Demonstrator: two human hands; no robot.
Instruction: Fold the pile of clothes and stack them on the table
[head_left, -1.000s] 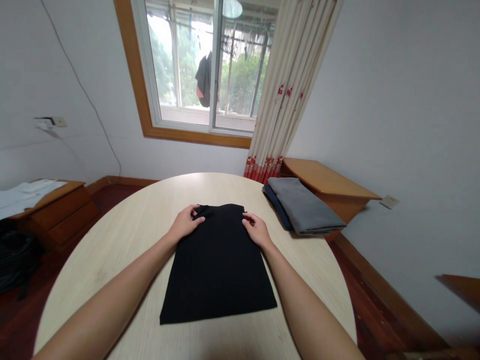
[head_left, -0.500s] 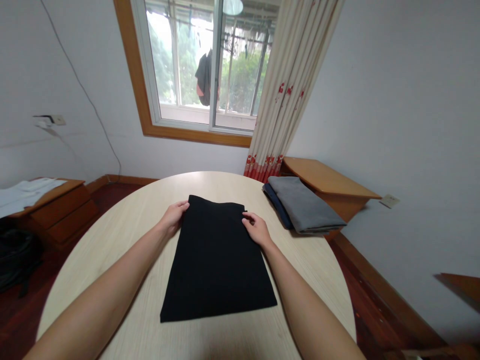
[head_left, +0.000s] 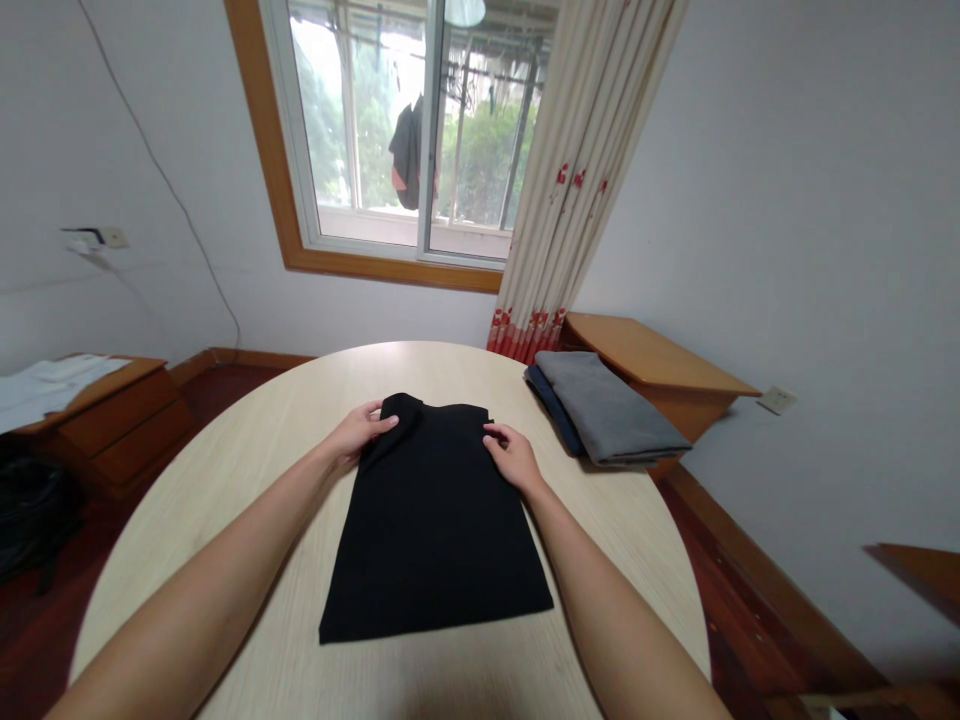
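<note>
A folded black garment (head_left: 435,530) lies on the pale round table (head_left: 225,480), its wider end towards me; the frames do not show which kind it is. My left hand (head_left: 361,432) is closed on its far left corner, thumb on top and fingers mostly underneath. That corner is raised and curls inward, with a crease running from it. At the far right edge my right hand (head_left: 516,458) is closed around the cloth, thumb and forefinger close together at the border. Its other fingers are largely hidden.
Folded grey and dark blue cloths (head_left: 611,410) lie at the table's right edge. Behind them stands a wooden cabinet (head_left: 660,355) beside a curtain (head_left: 577,180). A low drawer unit (head_left: 112,420) with white cloth on it is at the left, a black bag (head_left: 34,500) below.
My left hand has shifted slightly right and lifted the garment's far left corner, which now bends inward where it lay flat. My right hand stays where it was.
</note>
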